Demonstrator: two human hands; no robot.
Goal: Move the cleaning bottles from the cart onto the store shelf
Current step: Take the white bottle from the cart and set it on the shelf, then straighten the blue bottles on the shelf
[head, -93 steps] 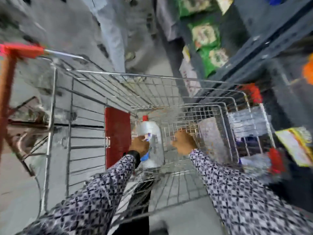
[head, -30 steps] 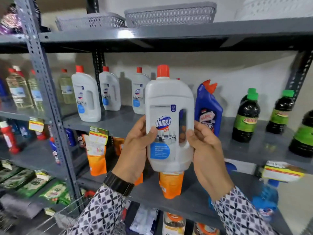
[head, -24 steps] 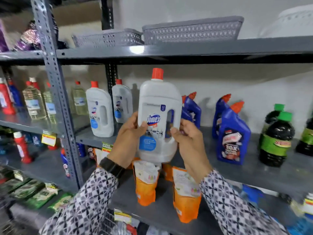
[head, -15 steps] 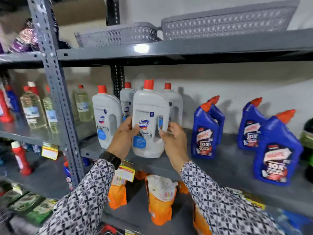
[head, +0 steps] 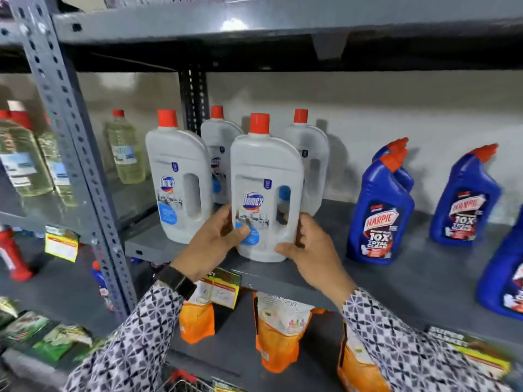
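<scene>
A white Domex bottle point(head: 264, 176) with a red cap stands upright on the front of the grey shelf point(head: 402, 281). My left hand point(head: 210, 246) grips its lower left side and my right hand point(head: 310, 251) holds its lower right side. Three more white Domex bottles stand close by: one to the left point(head: 177, 179) and two behind point(head: 219, 145) point(head: 310, 154). The cart is almost out of view; only a bit of wire shows at the bottom edge point(head: 184, 386).
Blue Harpic bottles point(head: 379, 210) point(head: 464, 202) stand to the right on the same shelf. Orange pouches point(head: 278, 332) sit on the shelf below. A perforated upright post point(head: 73, 154) divides off the left bay with yellowish bottles point(head: 124, 151). Another shelf board point(head: 254, 18) runs overhead.
The bottle went from the cart up to the shelf, then down and inward between the other white bottles; its base now rests on the shelf. Both hands stay on it.
</scene>
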